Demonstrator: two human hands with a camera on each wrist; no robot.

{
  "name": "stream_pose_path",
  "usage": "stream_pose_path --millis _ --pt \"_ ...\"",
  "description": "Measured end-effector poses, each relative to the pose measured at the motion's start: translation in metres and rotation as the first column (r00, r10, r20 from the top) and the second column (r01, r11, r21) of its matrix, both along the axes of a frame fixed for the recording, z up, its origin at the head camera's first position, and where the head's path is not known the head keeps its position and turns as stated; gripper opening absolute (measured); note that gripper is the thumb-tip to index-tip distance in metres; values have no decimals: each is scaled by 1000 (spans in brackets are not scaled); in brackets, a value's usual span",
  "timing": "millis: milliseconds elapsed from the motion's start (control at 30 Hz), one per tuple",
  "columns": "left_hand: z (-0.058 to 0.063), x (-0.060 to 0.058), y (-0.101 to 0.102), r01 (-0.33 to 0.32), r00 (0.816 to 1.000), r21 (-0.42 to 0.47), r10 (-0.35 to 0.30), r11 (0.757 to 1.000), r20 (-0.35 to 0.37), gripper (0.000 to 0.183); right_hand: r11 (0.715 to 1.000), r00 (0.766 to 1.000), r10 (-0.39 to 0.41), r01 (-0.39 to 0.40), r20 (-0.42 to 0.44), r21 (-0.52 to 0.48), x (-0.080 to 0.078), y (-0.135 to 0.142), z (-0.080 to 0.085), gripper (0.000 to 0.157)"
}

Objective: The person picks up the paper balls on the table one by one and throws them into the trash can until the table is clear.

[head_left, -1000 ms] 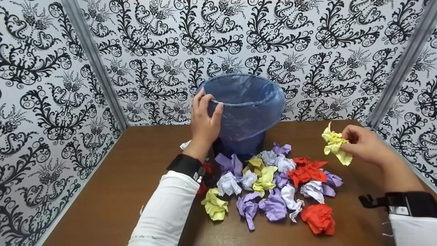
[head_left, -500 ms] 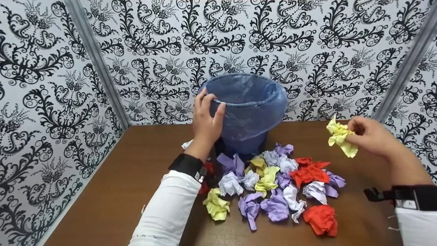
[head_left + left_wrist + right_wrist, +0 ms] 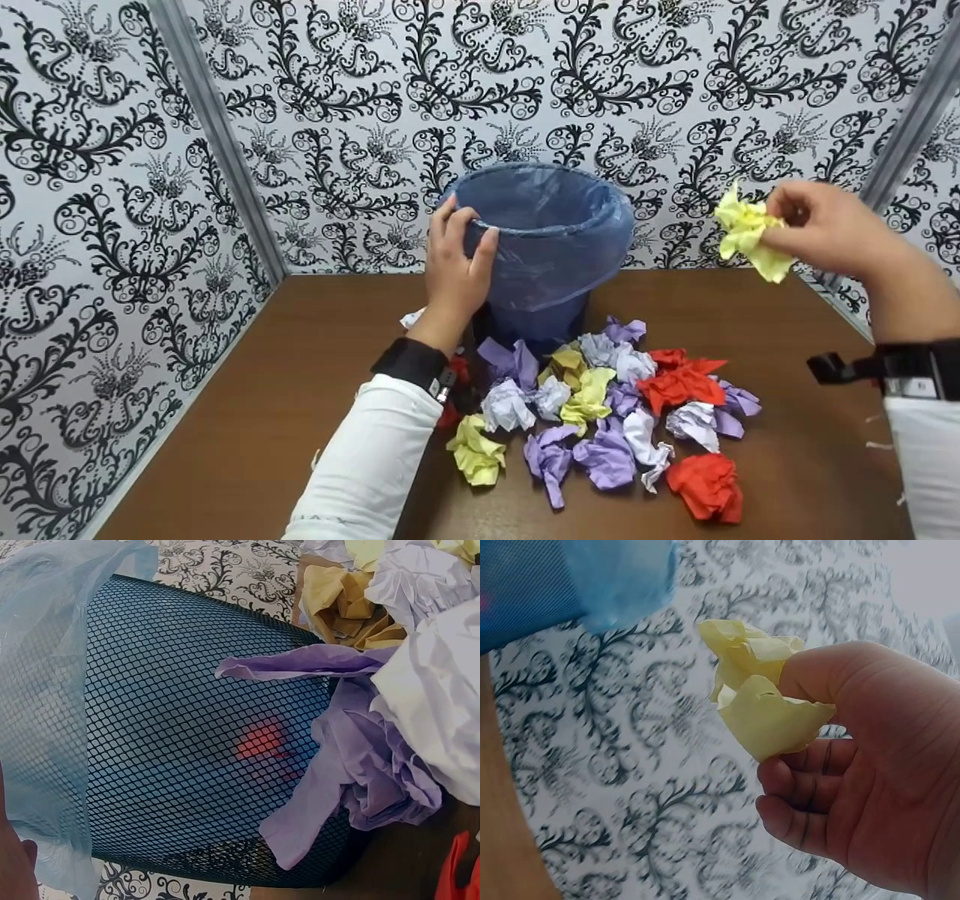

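A mesh wastebasket (image 3: 536,319) stands at the back of the table, lined with a translucent blue bag (image 3: 555,262) folded over its rim. My left hand (image 3: 456,262) grips that rim at the left front, the thumb on the outer side. To the right, raised above the table, my right hand (image 3: 832,225) pinches a crumpled yellow paper (image 3: 752,231) between thumb and fingers. The right wrist view shows the same yellow paper (image 3: 769,709), with the other fingers curled below it. Through the mesh in the left wrist view, something red (image 3: 262,739) shows blurred inside the wastebasket.
Several crumpled papers lie before the wastebasket: purple ones (image 3: 604,454), white ones (image 3: 507,406), red ones (image 3: 706,486) and yellow ones (image 3: 477,450). Some sit partly behind my left forearm. Black-and-white patterned walls (image 3: 360,187) enclose the brown table (image 3: 300,390) at the back and sides.
My right hand has risen well above the table with the yellow paper, shifting slightly right. My left hand stays on the rim, and the papers on the table lie as before.
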State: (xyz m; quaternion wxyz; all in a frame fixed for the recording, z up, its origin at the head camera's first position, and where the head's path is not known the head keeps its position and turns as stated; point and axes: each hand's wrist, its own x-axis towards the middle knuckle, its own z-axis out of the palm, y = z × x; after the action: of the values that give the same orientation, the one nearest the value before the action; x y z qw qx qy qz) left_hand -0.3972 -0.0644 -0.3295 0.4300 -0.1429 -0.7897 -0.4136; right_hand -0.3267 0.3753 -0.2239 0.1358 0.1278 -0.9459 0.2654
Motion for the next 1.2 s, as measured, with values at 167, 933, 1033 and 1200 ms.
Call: stream_pose_path --millis 167,933,1033,1200 --pt "-1 -1 0 5 1000 7 -5 1000 -14 51 999 999 35 -35 -19 10 -3 -18 31 17" --pt "0 2 1 4 1000 8 -4 1000 2 53 977 976 43 -86 -212 -196 -41 -141 95 8" --pt "0 1 2 -4 1000 11 4 1000 -1 55 977 971 59 -103 -230 -186 -47 -157 94 8" --pt "-1 1 3 -9 1000 11 9 1000 1 53 985 978 90 -116 -191 -128 -54 -182 89 14"
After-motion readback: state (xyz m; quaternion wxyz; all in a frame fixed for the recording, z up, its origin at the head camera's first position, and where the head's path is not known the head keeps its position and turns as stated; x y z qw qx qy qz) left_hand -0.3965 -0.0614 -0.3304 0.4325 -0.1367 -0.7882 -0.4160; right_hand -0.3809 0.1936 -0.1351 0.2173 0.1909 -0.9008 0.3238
